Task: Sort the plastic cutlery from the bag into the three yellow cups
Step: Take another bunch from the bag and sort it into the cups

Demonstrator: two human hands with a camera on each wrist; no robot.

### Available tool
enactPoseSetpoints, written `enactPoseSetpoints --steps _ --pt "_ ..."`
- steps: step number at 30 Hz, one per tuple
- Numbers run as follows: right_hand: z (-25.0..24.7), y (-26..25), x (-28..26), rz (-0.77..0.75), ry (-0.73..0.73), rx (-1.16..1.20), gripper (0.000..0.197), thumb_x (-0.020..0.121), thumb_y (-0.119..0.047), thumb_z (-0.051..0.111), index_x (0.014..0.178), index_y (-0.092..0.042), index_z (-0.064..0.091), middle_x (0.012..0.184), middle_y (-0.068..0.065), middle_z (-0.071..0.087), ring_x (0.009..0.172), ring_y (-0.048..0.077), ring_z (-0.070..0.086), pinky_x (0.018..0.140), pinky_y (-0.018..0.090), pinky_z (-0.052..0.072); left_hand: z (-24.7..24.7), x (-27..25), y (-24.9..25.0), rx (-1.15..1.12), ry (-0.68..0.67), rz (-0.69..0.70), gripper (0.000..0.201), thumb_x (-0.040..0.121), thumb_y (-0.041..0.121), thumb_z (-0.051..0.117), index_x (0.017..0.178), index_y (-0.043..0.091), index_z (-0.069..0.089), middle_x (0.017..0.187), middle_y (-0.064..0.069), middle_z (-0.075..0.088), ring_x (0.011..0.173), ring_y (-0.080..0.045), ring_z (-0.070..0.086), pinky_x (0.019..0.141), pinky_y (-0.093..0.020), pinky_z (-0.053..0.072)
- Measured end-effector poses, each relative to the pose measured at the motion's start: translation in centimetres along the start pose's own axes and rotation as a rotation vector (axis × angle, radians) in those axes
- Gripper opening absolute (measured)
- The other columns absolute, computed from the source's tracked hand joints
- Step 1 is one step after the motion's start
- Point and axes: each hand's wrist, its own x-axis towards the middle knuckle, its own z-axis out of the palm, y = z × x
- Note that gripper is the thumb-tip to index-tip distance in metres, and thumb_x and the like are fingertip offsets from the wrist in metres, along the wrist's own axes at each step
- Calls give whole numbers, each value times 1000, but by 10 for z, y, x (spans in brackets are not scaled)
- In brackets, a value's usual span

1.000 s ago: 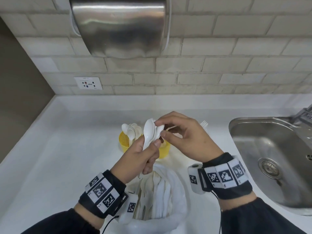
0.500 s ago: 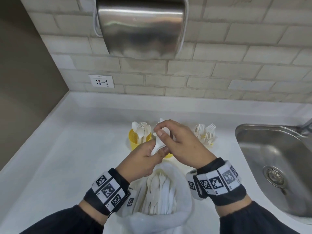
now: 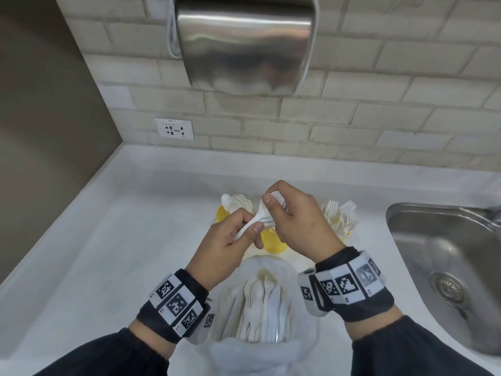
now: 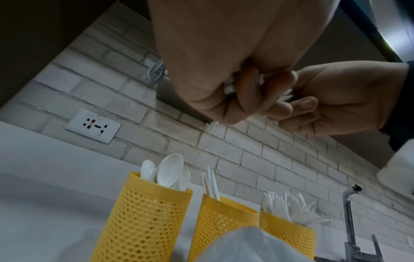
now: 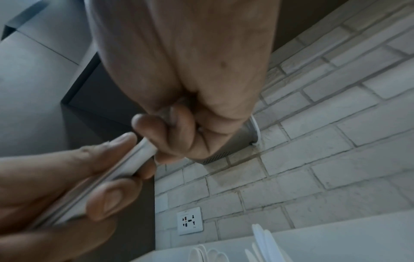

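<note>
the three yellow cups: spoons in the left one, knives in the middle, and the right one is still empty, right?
Not quite. The right cup is not empty: it holds a bunch of white forks, as the left wrist view shows. The rest stands: spoons in the left cup, and thin flat pieces that look like knives in the middle cup.

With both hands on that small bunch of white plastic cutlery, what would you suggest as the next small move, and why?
Probably the right hand should pull one piece free of the bunch of white plastic cutlery that the left hand grips by the handles. The right fingertips already pinch the top ends, and the three yellow mesh cups below each hold one type.
</note>
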Motion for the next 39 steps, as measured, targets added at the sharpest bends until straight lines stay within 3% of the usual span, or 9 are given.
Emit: enactPoseSetpoints --steps 7,10,13,16,19,22,26,36,39 --pt "-8 5 2 -98 157 -46 15 105 -23 55 99 -13 63 46 -8 41 48 8 49 49 12 33 -18 9 -15 2 145 -122 25 110 36 43 106 29 67 91 1 73 65 -22 68 57 -29 51" --pt "-19 10 10 -116 278 -82 13 105 -19 56 99 -10 63 45 -11 36 48 5 49 49 11 32 -36 23 -47 214 234 -196 11 101 31 56 103 39 63 90 10 70 71 -18 69 68 -33 53" --pt "-26 12 24 -130 359 -119 14 105 -18 55 100 -8 62 47 -14 34 50 1 50 51 8 32 -45 30 -74 562 176 -184 23 95 31 62 116 40 62 100 11 61 77 -11 61 79 -34 52" --pt "-22 14 37 -149 379 -157 15 106 -20 53 102 -8 61 53 -18 39 55 -6 50 54 5 32 -44 33 -88 668 130 -194 24 94 35 66 118 37 66 105 6 55 76 -15 62 80 -35 55" --pt "-7 14 47 -187 304 -183 15 106 -21 53 101 -9 59 59 -18 44 57 -4 50 55 14 33 -39 36 -94 655 110 -195 10 93 38 67 102 36 71 101 7 52 72 -17 64 78 -38 56" --pt "16 16 53 -229 169 -260 18 106 -26 51 101 -12 59 71 -2 58 63 19 55 60 32 40 -36 37 -95 605 109 -195 8 93 34 69 86 36 73 97 9 50 71 -14 62 77 -38 56" --pt "46 26 60 -231 28 -366 20 106 -28 48 101 -10 55 77 5 60 69 35 59 62 43 50 -31 34 -96 583 105 -195 7 92 34 71 87 36 74 95 10 51 75 -8 60 78 -34 54" --pt "96 47 60 -331 -165 -656 14 100 -20 58 95 -7 61 83 13 64 80 37 59 64 42 43 -29 27 -101 551 132 -162 7 90 30 76 94 35 78 100 13 51 76 -3 61 75 -29 53" --pt "106 51 58 -318 -178 -761 16 97 -24 56 106 -11 62 103 13 56 94 36 52 73 45 42 -30 27 -105 561 154 -137 7 88 31 78 91 37 78 108 12 48 81 0 57 75 -25 49"
